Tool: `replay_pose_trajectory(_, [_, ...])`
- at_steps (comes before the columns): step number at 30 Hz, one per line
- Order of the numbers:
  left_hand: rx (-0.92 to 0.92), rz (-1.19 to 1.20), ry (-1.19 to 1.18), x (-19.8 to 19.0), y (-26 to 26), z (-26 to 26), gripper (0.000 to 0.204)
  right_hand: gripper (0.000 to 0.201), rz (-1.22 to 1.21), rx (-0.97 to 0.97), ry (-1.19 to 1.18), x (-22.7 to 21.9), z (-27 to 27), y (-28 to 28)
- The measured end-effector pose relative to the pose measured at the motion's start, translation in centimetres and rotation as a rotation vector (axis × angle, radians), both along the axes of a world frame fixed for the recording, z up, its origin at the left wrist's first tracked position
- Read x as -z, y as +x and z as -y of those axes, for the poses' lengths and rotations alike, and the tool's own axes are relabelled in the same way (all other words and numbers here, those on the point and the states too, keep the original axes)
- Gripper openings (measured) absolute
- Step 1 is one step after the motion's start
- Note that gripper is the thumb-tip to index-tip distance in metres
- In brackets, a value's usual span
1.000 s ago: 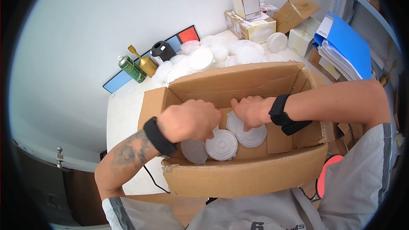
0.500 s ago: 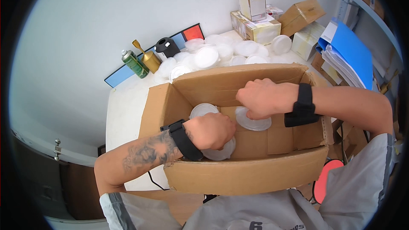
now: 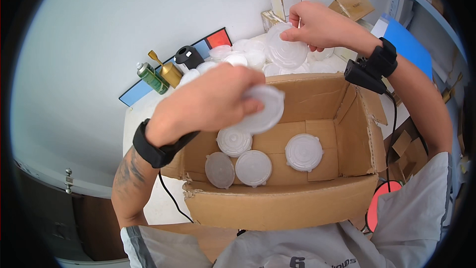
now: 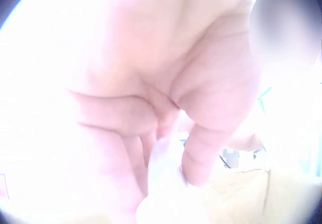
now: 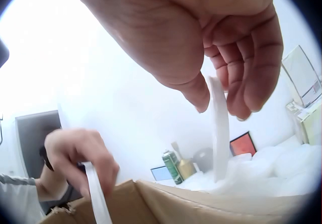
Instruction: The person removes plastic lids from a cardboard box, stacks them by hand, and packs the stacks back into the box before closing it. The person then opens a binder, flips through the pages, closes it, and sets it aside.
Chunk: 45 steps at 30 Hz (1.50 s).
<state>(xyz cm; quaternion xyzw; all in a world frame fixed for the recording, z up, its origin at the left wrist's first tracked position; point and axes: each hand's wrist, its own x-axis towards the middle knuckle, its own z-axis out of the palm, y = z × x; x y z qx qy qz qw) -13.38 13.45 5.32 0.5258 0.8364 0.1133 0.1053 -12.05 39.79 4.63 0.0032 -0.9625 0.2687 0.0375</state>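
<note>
My left hand (image 3: 213,99) pinches a round translucent plastic lid (image 3: 266,111) by its edge, above the left part of the open cardboard box (image 3: 282,203). In the left wrist view the picture is washed out, with the lid (image 4: 168,183) pale between thumb and fingers. Higher up, past the box's far wall, my right hand (image 3: 329,27) pinches a second lid (image 3: 287,49), thumb on its face. The right wrist view shows that lid (image 5: 219,133) edge-on. Inside the box lie several more lids, three grouped at the left and a single lid (image 3: 304,152) right of the middle.
Behind the box a heap of lids (image 3: 255,58) covers the white table (image 3: 144,119). A green spray can (image 3: 152,78), a gold-coloured container (image 3: 171,74) and a black container (image 3: 189,58) stand left of it. Small cartons (image 3: 284,1) and a blue folder (image 3: 409,44) are at the back right.
Both hands have risen out of the box, each with a lid. The right hand has moved far up over the heap; the left has lifted up and leftward, uncovering the lids below.
</note>
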Motion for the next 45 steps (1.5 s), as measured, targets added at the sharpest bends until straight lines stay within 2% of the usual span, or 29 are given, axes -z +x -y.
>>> replay_pose_trajectory(1, [0.0,-0.002,-0.001,-0.4,-0.2,-0.2,0.021,0.039,-0.17,0.036,0.249,1.8,-1.2,-0.8])
replay_pose_trajectory(2, [-0.112,-0.253,0.183,-0.7,-0.3,-0.4,0.021,0.042,-0.341,0.071,0.499,2.2,-1.2,-0.9])
replay_pose_trajectory(3, [-0.224,-0.507,0.368,-0.8,-0.4,-0.6,0.022,0.042,-0.344,0.07,0.499,2.5,-1.4,-0.7])
replay_pose_trajectory(5, [-0.161,-0.466,0.374,-0.3,-0.3,-0.9,0.022,0.045,-0.31,0.03,0.567,1.5,0.8,1.9])
replay_pose_trajectory(6, [-0.09,-0.419,0.377,0.3,-0.1,-1.1,0.022,0.034,-0.255,-0.026,0.565,0.9,2.2,3.7])
replay_pose_trajectory(8, [-0.017,-0.185,-0.023,2.9,0.4,-1.3,0.021,0.02,-0.169,-0.167,0.681,1.2,4.2,6.1])
replay_pose_trajectory(9, [0.116,-0.134,-0.259,4.8,0.4,-1.2,0.026,0.015,-0.167,-0.296,0.685,1.6,4.3,7.3])
replay_pose_trajectory(10, [0.161,-0.052,-0.525,6.1,1.0,-1.7,0.037,0.011,-0.169,-0.424,0.688,1.9,4.3,8.2])
replay_pose_trajectory(11, [0.227,-0.001,-0.605,8.1,1.3,-1.6,0.045,0.009,-0.201,-0.564,0.653,2.6,4.3,8.7])
replay_pose_trajectory(12, [0.338,-0.004,-0.561,11.3,0.9,-0.6,0.053,0.009,-0.202,-0.56,0.655,3.0,4.8,8.9])
replay_pose_trajectory(14, [0.314,-0.015,-0.626,13.5,2.2,-1.0,0.058,0.027,0.238,-0.697,0.581,3.7,6.0,8.8])
replay_pose_trajectory(16, [0.313,-0.122,-0.666,14.1,2.9,-1.3,0.063,0.034,0.54,-0.741,0.67,6.2,7.1,7.3])
replay_pose_trajectory(18, [0.311,-0.118,-0.678,14.1,3.4,-1.6,0.062,0.037,0.717,-0.81,0.773,10.7,7.6,5.6])
replay_pose_trajectory(22, [0.245,-0.166,-0.633,14.3,3.8,-1.5,0.058,0.043,0.736,-0.647,0.811,13.2,9.1,5.9])
replay_pose_trajectory(23, [0.239,-0.165,-0.63,13.6,3.9,-1.4,0.058,0.047,0.681,-0.554,0.729,14.1,8.9,6.0])
replay_pose_trajectory(24, [0.229,-0.157,-0.582,13.0,4.0,-1.3,0.045,0.05,0.628,-0.459,0.643,14.9,8.7,6.1])
replay_pose_trajectory(25, [0.221,-0.15,-0.535,12.0,4.2,-1.4,0.035,0.052,0.697,-0.477,0.65,13.4,9.1,6.1])
replay_pose_trajectory(26, [0.226,-0.153,-0.534,11.0,4.3,-1.4,0.035,0.052,0.698,-0.471,0.649,13.4,9.2,5.7])
replay_pose_trajectory(28, [0.206,-0.164,-0.52,8.4,4.3,-1.6,0.043,0.047,0.886,-0.516,0.673,13.5,9.1,4.7])
replay_pose_trajectory(30, [0.14,-0.186,-0.465,4.6,3.5,-1.9,0.038,0.041,0.97,-0.486,0.609,14.4,8.4,4.0])
replay_pose_trajectory(32, [0.034,-0.302,-0.069,2.9,2.0,-1.3,0.037,0.036,1.052,-0.472,0.548,14.2,8.1,3.7])
replay_pose_trajectory(33, [0.025,-0.3,-0.068,2.5,1.8,-1.4,0.037,0.034,1.044,-0.478,0.502,13.6,8.0,3.7])
replay_pose_trajectory(35, [-0.246,-0.64,0.151,2.0,1.8,-2.0,0.034,0.033,1.032,-0.48,0.46,13.0,7.9,3.7])
replay_pose_trajectory(38, [-0.184,-0.574,0.018,4.1,2.3,-2.2,0.036,0.03,1.028,-0.528,0.482,11.5,8.3,4.0])
replay_pose_trajectory(39, [-0.083,-0.417,-0.096,5.3,1.9,-2.4,0.037,0.027,1.002,-0.575,0.506,10.4,8.5,4.3])
replay_pose_trajectory(41, [0.029,-0.274,-0.336,9.1,1.3,-3.0,0.036,0.023,0.981,-0.636,0.557,8.2,8.5,5.4])
replay_pose_trajectory(42, [0.076,-0.192,-0.334,11.1,1.0,-3.0,0.037,0.02,0.848,-0.659,0.576,7.2,8.0,6.3])
replay_pose_trajectory(43, [0.126,-0.121,-0.393,12.3,1.0,-3.0,0.053,0.02,0.716,-0.682,0.592,6.0,7.4,7.1])
replay_pose_trajectory(45, [0.161,-0.125,-0.33,15.3,1.4,-2.5,0.057,0.025,0.572,-0.682,0.554,2.5,5.8,7.8])
